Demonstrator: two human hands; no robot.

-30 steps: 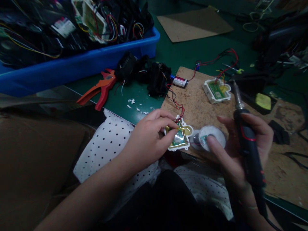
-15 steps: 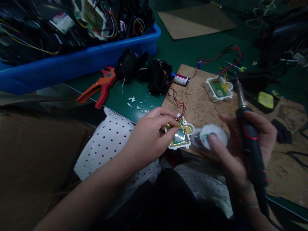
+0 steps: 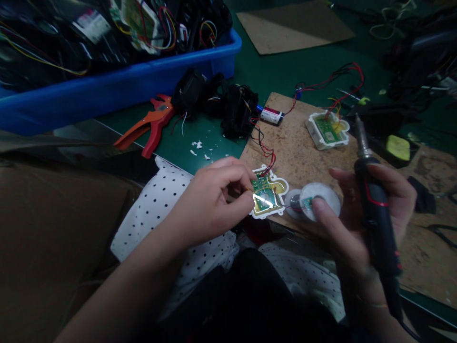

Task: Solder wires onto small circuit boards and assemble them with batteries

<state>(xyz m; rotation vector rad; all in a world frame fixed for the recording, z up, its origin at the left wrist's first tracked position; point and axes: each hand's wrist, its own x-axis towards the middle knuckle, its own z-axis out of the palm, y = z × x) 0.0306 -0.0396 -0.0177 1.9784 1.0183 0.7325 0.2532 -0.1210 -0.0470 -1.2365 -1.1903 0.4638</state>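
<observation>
Two white-rimmed circuit boards: the near one [image 3: 264, 197] at the brown work board's [image 3: 289, 147] near edge, the far one [image 3: 326, 131] farther right. The left hand [image 3: 217, 200] is pinched narrow at the near one's left side (whether it grips a wire, I cannot tell). The right hand [image 3: 352, 240] holds one soldering iron [image 3: 373, 209], its thumb against one spool [image 3: 326, 197]. One orange-red hand tool [image 3: 155, 123] lies left, one blue bin [image 3: 150, 78] far left, on a green tabletop [image 3: 267, 71]; the room is dim.
</observation>
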